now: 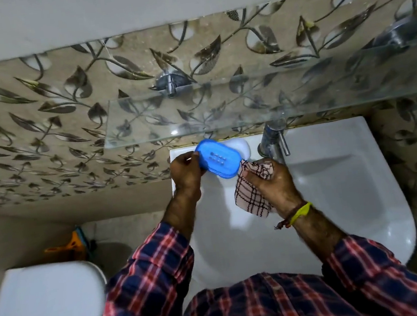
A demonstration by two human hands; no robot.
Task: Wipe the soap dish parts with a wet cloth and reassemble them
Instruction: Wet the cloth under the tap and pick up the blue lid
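A blue oval soap dish part (pixel 218 159) with small drain holes in its middle is held over the back left corner of the white sink (pixel 338 194). My left hand (pixel 186 172) grips its left end. My right hand (pixel 270 179) is closed on a checked pink-and-black cloth (pixel 253 199), which touches the dish part's right end. Behind the blue part, a white rounded piece (pixel 240 145) lies on the sink ledge, partly hidden; I cannot tell whether it is soap or another dish part.
A chrome tap (pixel 274 139) stands at the back of the sink, close to my right hand. A glass shelf (pixel 248 103) juts from the leaf-patterned wall just above. A white toilet cistern (pixel 42 307) is at the lower left, with an orange object (pixel 69 249) behind it.
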